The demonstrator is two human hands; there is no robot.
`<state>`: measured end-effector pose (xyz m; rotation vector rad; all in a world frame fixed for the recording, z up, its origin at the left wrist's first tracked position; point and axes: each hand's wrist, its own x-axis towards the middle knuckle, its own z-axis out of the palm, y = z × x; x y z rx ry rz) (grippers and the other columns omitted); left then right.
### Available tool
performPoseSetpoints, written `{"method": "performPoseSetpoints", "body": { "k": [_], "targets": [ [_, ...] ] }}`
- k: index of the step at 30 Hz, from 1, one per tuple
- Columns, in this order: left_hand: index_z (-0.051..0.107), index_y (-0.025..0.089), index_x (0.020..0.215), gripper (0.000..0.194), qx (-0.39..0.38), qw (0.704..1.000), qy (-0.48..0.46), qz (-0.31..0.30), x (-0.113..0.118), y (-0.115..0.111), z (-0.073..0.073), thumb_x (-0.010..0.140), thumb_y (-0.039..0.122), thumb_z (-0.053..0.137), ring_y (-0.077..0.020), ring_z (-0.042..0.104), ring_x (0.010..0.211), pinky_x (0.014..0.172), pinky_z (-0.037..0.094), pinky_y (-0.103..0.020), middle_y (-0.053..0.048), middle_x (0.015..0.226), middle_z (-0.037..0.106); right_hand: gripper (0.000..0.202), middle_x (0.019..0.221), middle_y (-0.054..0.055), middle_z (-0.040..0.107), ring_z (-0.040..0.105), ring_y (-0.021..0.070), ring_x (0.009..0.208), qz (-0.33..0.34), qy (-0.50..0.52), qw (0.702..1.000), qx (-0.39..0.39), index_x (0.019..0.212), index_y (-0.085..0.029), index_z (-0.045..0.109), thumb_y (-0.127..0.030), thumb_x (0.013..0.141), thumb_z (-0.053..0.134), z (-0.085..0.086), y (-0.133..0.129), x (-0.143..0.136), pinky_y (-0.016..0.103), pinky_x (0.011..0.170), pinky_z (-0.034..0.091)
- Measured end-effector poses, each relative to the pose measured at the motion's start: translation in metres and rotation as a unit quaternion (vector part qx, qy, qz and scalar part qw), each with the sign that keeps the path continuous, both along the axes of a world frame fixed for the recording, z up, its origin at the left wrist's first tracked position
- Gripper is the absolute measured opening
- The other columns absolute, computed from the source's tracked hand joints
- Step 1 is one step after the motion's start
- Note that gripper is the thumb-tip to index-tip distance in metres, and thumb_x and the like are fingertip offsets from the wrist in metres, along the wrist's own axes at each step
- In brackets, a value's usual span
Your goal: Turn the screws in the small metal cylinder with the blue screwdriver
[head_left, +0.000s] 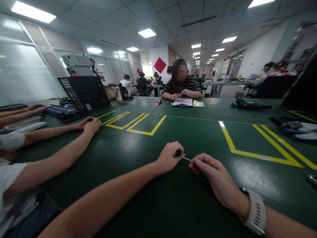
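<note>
My left hand (168, 158) is closed around a small dark cylindrical part (177, 153), whose round, hollow-looking end with a lighter rim faces me. A thin straight metal rod (186, 158) runs from beside that part to my right hand (210, 173), where the thumb and fingers pinch its other end. Whether the rod enters the part or only touches its side, I cannot tell. Both hands are just above the green tabletop (148, 198). A pale watch strap circles my right wrist.
Yellow tape (140, 132) marks boxes on the table. At left, a co-worker's hands (90, 125) hold a small dark thing. Across sits a person (182, 89) behind papers (182, 102). A red-handled tool (159, 102), a black power tool (251, 104) and a white bottle (118, 95) stand or lie farther off.
</note>
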<state>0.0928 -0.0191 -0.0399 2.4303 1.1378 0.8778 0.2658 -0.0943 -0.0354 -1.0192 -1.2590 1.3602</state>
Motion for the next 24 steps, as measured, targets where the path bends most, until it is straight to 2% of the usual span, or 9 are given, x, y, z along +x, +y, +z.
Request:
{"method": "performPoseSetpoints", "body": {
  "k": [4,9,16,20,24],
  "targets": [
    [0.051,0.016,0.065,0.014,0.002,1.0,0.005,-0.015,-0.0002,-0.0001,0.0006,0.075,0.02,0.06,-0.0116,0.047,0.066,0.065,0.036,-0.025,0.002,0.069,0.05,0.018,0.08,0.003,0.062,0.054,0.0184,0.078,0.006,0.027,0.999,-0.018,0.075,-0.019,0.064,-0.035,0.079,0.057,0.001,0.0005,0.0,0.033,0.072,0.039],
    [0.049,0.016,0.064,0.015,-0.018,0.998,-0.041,-0.038,-0.0005,-0.0008,0.0017,0.075,0.021,0.059,-0.0111,0.046,0.064,0.06,0.035,-0.023,0.002,0.067,0.048,0.017,0.082,0.004,0.063,0.054,0.0184,0.079,0.016,0.076,0.996,-0.05,0.076,-0.019,0.065,-0.035,0.078,0.059,0.0008,0.0021,0.0016,0.033,0.072,0.04],
    [0.049,0.016,0.065,0.016,-0.04,0.996,-0.07,-0.049,-0.0017,0.0009,0.0001,0.074,0.022,0.06,-0.0108,0.046,0.064,0.058,0.036,-0.022,0.002,0.067,0.048,0.016,0.081,0.004,0.063,0.054,0.0181,0.079,0.022,0.086,0.995,-0.053,0.076,-0.019,0.064,-0.034,0.079,0.059,0.0003,0.0015,0.0016,0.032,0.071,0.04],
    [0.049,0.016,0.065,0.016,-0.028,0.997,-0.068,-0.039,-0.0015,0.0018,-0.0022,0.074,0.022,0.06,-0.011,0.045,0.064,0.059,0.035,-0.023,0.002,0.067,0.048,0.017,0.081,0.003,0.062,0.053,0.0177,0.079,0.007,0.047,0.999,-0.016,0.076,-0.02,0.064,-0.035,0.081,0.057,-0.0018,0.0003,0.0001,0.032,0.072,0.039],
    [0.05,0.016,0.066,0.014,0.007,0.999,-0.017,-0.027,-0.0011,0.0018,-0.0032,0.074,0.018,0.06,-0.0117,0.047,0.065,0.064,0.034,-0.025,0.003,0.068,0.049,0.019,0.08,0.002,0.062,0.053,0.0174,0.078,-0.001,-0.031,0.999,0.022,0.076,-0.021,0.064,-0.035,0.083,0.054,-0.002,-0.0018,-0.0006,0.032,0.072,0.039]
  ]
}}
